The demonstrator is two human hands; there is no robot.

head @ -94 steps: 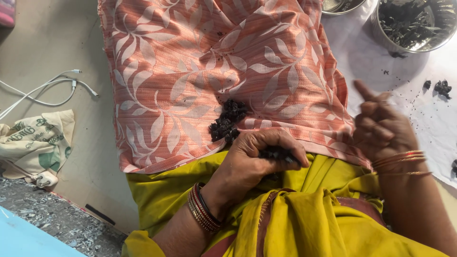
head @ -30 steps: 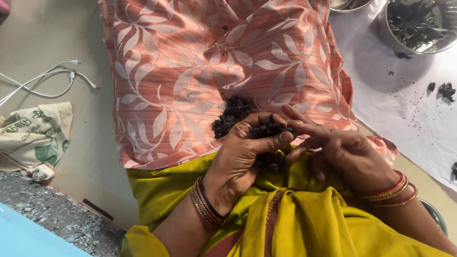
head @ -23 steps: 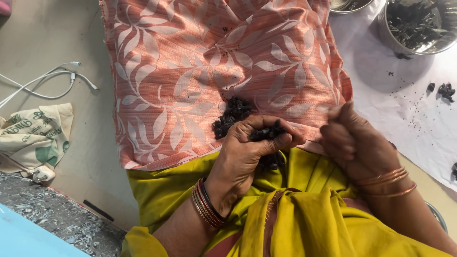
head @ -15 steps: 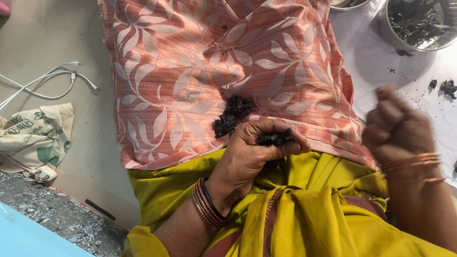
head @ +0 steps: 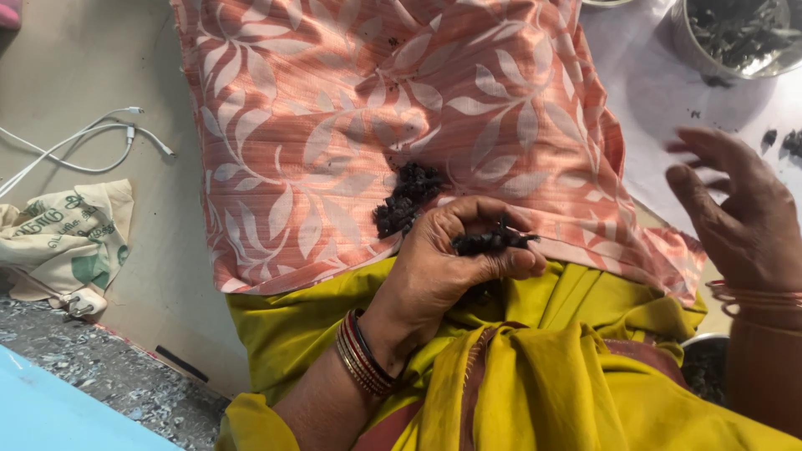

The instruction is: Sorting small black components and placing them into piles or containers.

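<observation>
The left hand [head: 451, 267] rests on the pink cloth [head: 376, 125], fingers curled around a clump of dark bits [head: 493, 242]. A small pile [head: 408, 196] of the same bits lies on the cloth just above that hand. The right hand [head: 743, 217] hovers off the cloth's right edge, fingers spread, holding nothing, below a steel bowl [head: 735, 33].
</observation>
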